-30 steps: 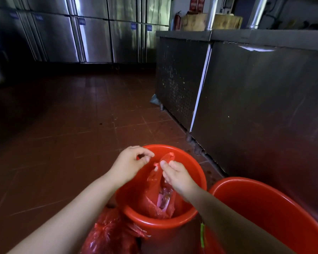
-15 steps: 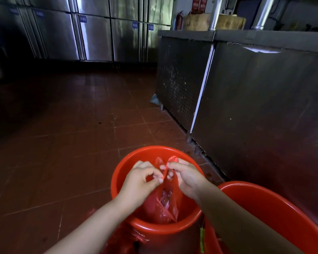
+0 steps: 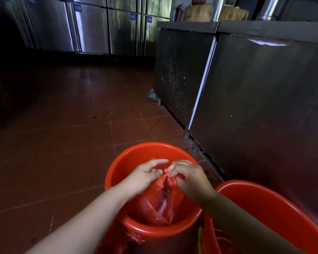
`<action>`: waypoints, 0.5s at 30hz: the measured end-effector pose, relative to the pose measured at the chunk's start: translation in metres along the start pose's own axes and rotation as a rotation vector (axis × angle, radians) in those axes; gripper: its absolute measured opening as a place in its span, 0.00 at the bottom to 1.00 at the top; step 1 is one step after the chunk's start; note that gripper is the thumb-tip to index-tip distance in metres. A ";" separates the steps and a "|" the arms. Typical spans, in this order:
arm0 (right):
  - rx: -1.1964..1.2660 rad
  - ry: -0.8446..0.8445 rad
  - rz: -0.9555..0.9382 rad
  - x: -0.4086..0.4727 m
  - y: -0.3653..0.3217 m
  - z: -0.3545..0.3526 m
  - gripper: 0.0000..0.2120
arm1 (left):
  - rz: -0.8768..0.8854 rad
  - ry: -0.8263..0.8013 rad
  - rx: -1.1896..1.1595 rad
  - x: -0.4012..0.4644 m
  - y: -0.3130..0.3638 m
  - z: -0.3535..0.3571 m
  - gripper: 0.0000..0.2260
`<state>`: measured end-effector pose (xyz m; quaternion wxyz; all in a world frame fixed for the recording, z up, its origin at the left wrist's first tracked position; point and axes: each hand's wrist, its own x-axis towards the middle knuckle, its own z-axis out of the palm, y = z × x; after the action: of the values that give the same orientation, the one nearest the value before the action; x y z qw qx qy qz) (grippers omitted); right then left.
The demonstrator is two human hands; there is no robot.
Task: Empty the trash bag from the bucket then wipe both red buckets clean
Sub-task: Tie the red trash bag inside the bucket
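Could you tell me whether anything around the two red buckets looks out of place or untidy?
A second crumpled red plastic bag lies on the floor tiles against the near bucket, rather than inside it. A grey scrap also sits at the counter's corner.

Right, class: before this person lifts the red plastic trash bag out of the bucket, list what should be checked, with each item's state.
1. Left hand has a grip on the thin red plastic trash bag: ok.
2. Right hand pinches the bag's gathered top: ok.
3. Bag mouth tied closed: cannot tell.
4. Bag hangs inside the round red plastic bucket: ok.
5. Larger red plastic bucket beside it emptied: cannot tell.
6. Brown tiled floor beyond the bucket free for setting down: ok.
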<state>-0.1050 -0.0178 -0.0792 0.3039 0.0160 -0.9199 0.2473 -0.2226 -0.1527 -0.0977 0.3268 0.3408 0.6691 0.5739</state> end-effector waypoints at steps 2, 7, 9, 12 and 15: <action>0.071 0.043 0.050 -0.003 0.002 0.007 0.12 | 0.015 -0.056 -0.024 0.002 -0.003 0.003 0.14; 0.165 0.031 0.128 -0.002 0.007 0.007 0.10 | 0.055 -0.020 0.048 0.014 -0.007 0.001 0.10; 0.106 -0.027 0.145 -0.002 0.009 0.005 0.06 | 0.122 0.068 0.191 0.022 -0.007 -0.006 0.10; 0.023 -0.078 0.222 -0.001 0.019 -0.005 0.02 | 0.330 0.271 0.786 0.027 -0.008 -0.033 0.04; -0.190 -0.266 0.273 -0.011 0.039 -0.018 0.08 | 0.291 0.321 1.250 0.023 -0.022 -0.079 0.06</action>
<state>-0.0927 0.0237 -0.0903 0.1434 -0.1049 -0.9648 0.1938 -0.3025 -0.1790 -0.1102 -0.1174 0.4633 0.8638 0.1593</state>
